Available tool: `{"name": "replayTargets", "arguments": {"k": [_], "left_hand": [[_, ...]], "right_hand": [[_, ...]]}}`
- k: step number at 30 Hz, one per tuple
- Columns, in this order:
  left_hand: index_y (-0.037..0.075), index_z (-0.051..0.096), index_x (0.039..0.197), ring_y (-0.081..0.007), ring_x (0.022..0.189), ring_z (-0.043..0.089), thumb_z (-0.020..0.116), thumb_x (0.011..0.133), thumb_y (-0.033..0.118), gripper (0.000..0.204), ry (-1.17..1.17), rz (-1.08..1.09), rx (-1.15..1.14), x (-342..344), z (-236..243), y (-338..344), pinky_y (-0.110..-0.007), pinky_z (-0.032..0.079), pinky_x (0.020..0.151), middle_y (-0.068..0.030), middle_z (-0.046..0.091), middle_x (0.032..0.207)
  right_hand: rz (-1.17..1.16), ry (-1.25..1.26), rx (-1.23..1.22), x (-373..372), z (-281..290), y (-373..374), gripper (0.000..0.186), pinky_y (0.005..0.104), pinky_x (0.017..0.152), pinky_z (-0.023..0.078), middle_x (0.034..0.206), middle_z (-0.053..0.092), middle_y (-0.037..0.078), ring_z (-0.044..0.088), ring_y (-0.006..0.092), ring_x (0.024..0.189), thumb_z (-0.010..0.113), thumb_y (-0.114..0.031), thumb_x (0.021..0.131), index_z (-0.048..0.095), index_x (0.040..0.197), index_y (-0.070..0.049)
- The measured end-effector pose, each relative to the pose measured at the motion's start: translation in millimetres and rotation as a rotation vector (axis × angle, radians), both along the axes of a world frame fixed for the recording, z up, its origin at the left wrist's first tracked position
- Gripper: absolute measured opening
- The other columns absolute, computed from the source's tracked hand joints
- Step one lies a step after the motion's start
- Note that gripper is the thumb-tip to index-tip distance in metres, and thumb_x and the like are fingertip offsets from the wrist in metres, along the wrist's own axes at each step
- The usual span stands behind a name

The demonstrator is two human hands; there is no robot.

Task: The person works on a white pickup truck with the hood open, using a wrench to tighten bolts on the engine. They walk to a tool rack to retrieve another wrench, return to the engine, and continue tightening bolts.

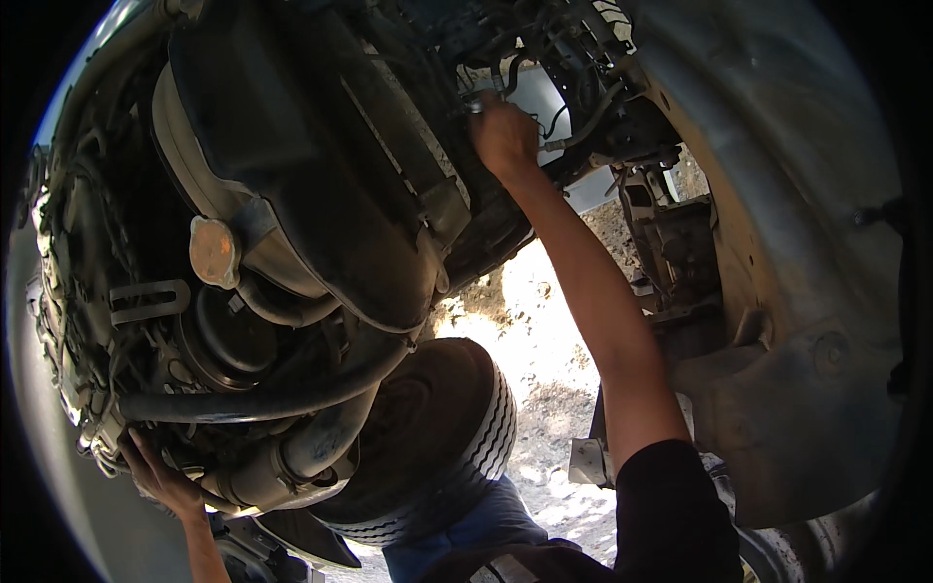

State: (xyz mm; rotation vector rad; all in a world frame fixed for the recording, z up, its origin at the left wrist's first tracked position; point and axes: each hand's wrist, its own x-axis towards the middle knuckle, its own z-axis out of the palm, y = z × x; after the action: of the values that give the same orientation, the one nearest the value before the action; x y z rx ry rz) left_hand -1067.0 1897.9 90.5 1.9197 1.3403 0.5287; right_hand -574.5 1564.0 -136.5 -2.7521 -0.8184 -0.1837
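My right hand (506,139) reaches far forward, past the black fan shroud (272,126), in among thin hoses and wiring. Its fingers are curled closed beside a small metal fitting (474,103), and what they grip is hidden by the hand. Low on the left, my left hand (165,480) lies against the edge of the engine with its fingers stretched out, just below the end of a long black hose (262,404). Nothing shows in that hand.
A rusty round cap (214,253) and a black pulley-like disc (233,335) sit between the hands. Below them is a tyre (466,428). Along the right runs a metal body panel (797,194). Sunlit ground (530,311) shows through the gap.
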Motion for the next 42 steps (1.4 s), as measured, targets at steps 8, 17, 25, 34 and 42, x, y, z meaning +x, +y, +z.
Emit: {"name": "replayTargets", "arguments": {"k": [8, 17, 25, 34, 42], "left_hand": [[-0.006, 0.042, 0.137, -0.0285, 0.114, 0.059, 0.040, 0.106, 0.034, 0.051, 0.100, -0.136, 0.162, -19.0, -5.8, 11.5, -0.038, 0.047, 0.098, -0.0233, 0.055, 0.129], [0.005, 0.036, 0.149, -0.0348, 0.120, 0.058, 0.038, 0.103, 0.012, 0.047, 0.191, -0.302, 0.199, -49.6, -15.8, 37.3, -0.043, 0.051, 0.100, -0.0246, 0.037, 0.147], [-0.003, 0.040, 0.144, -0.0323, 0.115, 0.060, 0.038, 0.106, 0.030, 0.050, 0.024, -0.113, 0.022, -22.1, -5.6, 15.9, -0.041, 0.048, 0.100, -0.0249, 0.049, 0.137], [-0.006, 0.051, 0.124, -0.0242, 0.101, 0.062, 0.041, 0.105, 0.035, 0.046, 0.040, -0.110, 0.150, -2.3, -1.2, 2.4, -0.036, 0.048, 0.089, -0.0191, 0.063, 0.113], [-0.005, 0.050, 0.123, -0.0249, 0.103, 0.062, 0.041, 0.105, 0.035, 0.046, 0.040, -0.082, 0.126, 11.2, 4.7, -7.3, -0.036, 0.048, 0.090, -0.0208, 0.063, 0.116]], "right_hand": [[0.062, -0.078, 0.032, -35.9, -1.5, -2.9, 0.030, 0.0489, 0.071, 0.053, 0.077, 0.068, 0.015, 0.068, 0.0375, 0.078, 0.067, -0.022, 0.085, 0.062, 0.111, -0.007], [-0.307, -0.016, 0.537, 37.2, -4.8, -44.1, 0.022, 0.0367, 0.053, 0.051, 0.071, 0.072, 0.011, 0.066, 0.0240, 0.055, 0.060, -0.023, 0.090, 0.062, 0.093, -0.001], [-0.467, 0.542, 1.061, 61.9, -4.1, -79.0, 0.017, 0.0301, 0.057, 0.052, 0.087, 0.071, 0.008, 0.071, 0.0184, 0.070, 0.061, -0.018, 0.091, 0.062, 0.097, -0.002], [-0.411, 0.822, 0.962, 75.4, 17.0, -95.4, 0.015, 0.0365, 0.076, 0.053, 0.091, 0.068, 0.002, 0.065, 0.0134, 0.093, 0.061, -0.021, 0.092, 0.064, 0.100, -0.008], [-0.182, 1.013, 1.284, 89.3, -2.7, -92.6, 0.015, 0.0379, 0.083, 0.056, 0.067, 0.050, 0.000, 0.058, 0.0122, 0.073, 0.059, -0.020, 0.094, 0.061, 0.086, -0.007]]}}
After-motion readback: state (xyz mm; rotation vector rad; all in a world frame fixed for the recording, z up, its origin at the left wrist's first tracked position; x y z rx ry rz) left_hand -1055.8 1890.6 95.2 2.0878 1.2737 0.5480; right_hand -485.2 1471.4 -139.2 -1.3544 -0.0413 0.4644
